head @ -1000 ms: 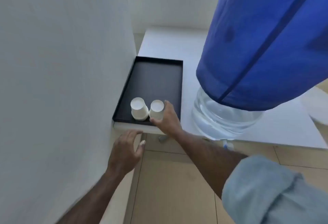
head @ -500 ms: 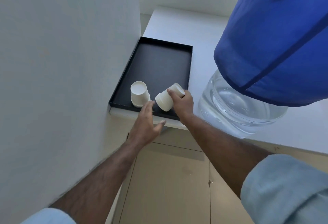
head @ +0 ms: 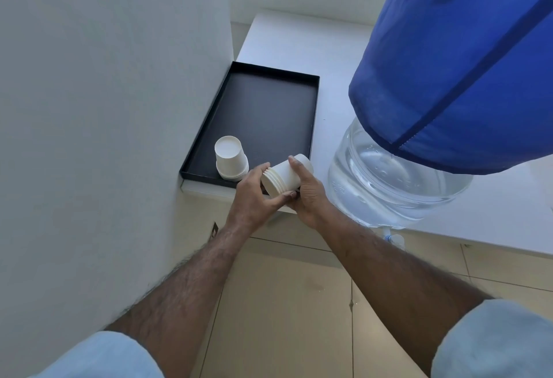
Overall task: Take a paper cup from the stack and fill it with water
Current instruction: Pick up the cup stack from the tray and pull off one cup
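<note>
Two hands closed on one tilted cup stack (head: 282, 177) — right hand (head: 309, 195) round its body, left hand (head: 254, 195) at the rims

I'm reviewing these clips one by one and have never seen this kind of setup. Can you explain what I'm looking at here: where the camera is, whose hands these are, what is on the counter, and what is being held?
There is no machine here. A person wears a wide-angle camera on the head, so the single picture looks forward and down along both forearms. The right hand grips a stack of white paper cups, tipped on its side with the rims toward the left hand, whose fingers are at those rims, probably to pull one cup free. On the white counter sits a black tray against the wall, and in it a second stack of cups stands upside down. To the right is a large clear water jug, partly under a blue cloth cover. No cup has been separated or filled yet.
</note>
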A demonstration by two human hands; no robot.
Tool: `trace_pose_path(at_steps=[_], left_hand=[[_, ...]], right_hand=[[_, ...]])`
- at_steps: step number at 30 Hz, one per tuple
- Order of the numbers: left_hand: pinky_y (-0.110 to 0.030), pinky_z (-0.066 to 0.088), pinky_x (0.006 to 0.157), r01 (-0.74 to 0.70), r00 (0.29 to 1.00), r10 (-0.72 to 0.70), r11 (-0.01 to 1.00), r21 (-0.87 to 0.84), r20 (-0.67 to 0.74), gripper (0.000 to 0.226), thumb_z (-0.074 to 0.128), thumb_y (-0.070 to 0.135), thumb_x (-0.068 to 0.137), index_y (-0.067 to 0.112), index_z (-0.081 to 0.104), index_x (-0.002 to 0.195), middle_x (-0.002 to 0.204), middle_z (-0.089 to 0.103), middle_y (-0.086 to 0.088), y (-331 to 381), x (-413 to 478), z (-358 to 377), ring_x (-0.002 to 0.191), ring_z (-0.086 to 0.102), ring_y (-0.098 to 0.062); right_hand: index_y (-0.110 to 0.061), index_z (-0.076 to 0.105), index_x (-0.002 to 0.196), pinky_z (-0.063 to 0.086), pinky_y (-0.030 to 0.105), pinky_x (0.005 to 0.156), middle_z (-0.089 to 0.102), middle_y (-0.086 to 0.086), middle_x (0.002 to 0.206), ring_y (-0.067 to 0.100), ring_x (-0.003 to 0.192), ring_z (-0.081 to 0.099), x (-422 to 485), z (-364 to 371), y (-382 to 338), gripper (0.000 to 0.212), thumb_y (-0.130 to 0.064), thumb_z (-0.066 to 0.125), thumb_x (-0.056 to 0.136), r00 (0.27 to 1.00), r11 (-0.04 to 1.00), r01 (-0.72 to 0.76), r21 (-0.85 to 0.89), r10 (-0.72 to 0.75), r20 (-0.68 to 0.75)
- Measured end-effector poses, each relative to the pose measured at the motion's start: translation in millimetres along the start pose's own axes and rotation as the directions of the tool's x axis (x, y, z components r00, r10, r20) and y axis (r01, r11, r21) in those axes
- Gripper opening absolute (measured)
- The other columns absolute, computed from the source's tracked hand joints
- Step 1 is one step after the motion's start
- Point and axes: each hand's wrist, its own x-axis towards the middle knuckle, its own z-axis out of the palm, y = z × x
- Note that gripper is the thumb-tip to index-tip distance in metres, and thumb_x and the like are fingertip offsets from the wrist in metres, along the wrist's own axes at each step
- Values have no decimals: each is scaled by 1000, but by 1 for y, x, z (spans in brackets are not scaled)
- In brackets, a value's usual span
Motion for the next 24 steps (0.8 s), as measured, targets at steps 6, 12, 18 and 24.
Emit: trace_pose_path(at_steps=[6, 12, 18, 24], left_hand=[[-46, 56, 82, -7, 999, 6, 999, -34, -36, 63, 86, 42, 63, 8, 62, 111, 90, 67, -2, 2, -7, -1, 90, 66, -30], [-47, 56, 75, 31, 999, -30, 999, -36, 43, 44, 85, 43, 64, 15, 66, 93, 84, 72, -10, 2, -5, -10, 81, 68, -27], [-46, 59, 77, 80, 992, -70, 992, -93, 107, 39, 88, 35, 63, 15, 72, 91, 83, 76, -6, 7, -5, -17, 80, 73, -22], [-42, 61, 80, 165, 976, -142, 976, -140, 164, 38, 89, 39, 59, 21, 76, 90, 82, 79, 2, 6, -9, -21, 80, 75, -15]], right_hand=[[-5, 61, 115, 56, 56, 92, 69, 17, 98, 32, 87, 69, -2, 3, -1, 49, -36, 78, 82, 999, 1000, 4, -14, -4, 32], [-5, 60, 114, 59, 48, 85, 68, 17, 101, 32, 89, 69, -6, 5, -2, 44, -34, 76, 85, 998, 998, 50, -22, -50, 32], [-1, 54, 124, 61, 41, 72, 66, 17, 101, 30, 87, 70, -12, 7, -4, 52, -31, 74, 87, 997, 997, 74, 10, -74, 18], [-2, 53, 124, 60, 39, 65, 64, 15, 96, 29, 81, 68, -15, 9, -1, 51, -32, 73, 87, 998, 998, 63, 7, -63, -6]])
